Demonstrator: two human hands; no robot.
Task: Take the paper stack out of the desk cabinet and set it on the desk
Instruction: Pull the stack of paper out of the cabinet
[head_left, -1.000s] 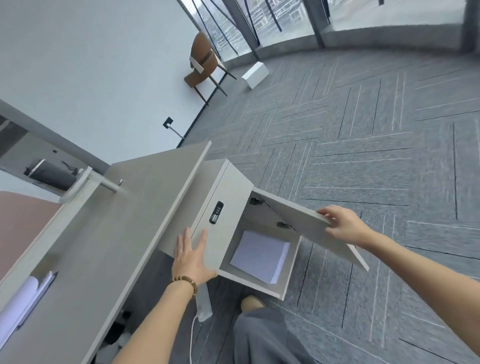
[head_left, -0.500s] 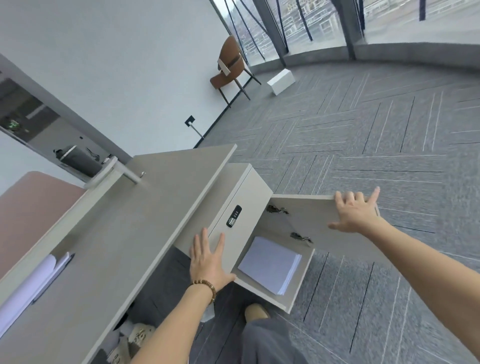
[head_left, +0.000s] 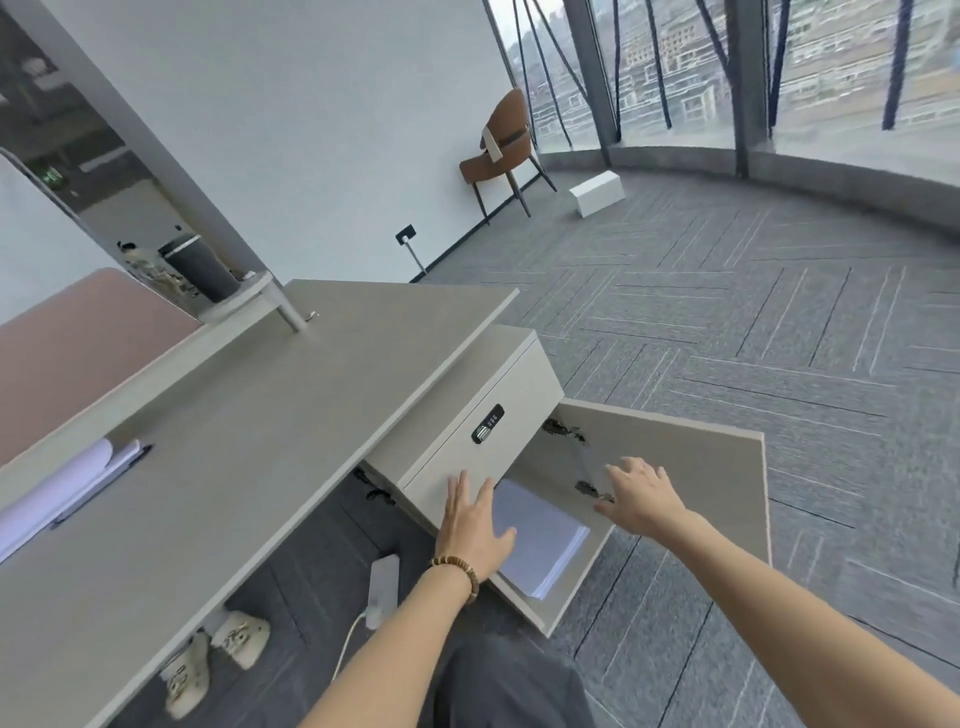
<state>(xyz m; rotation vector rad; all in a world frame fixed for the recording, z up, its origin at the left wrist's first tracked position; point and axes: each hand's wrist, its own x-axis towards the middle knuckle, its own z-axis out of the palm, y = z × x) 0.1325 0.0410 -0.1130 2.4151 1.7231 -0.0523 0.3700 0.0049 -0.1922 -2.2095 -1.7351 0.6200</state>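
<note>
The paper stack (head_left: 540, 535) is being flanked inside the open cabinet (head_left: 524, 384) — left hand (head_left: 470, 525) spread at its near-left edge, nearer; right hand (head_left: 641, 496) spread, empty, far-right.

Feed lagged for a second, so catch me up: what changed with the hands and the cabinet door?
The right hand let go of the door, now swung fully open, and reaches into the cabinet. The left hand slid from the cabinet front onto the paper stack's near edge. The stack lies where it was, not yet lifted.

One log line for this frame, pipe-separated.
phase: reach | cabinet door: open | paper stack: in cabinet | left hand: open | right hand: open, empty
</note>
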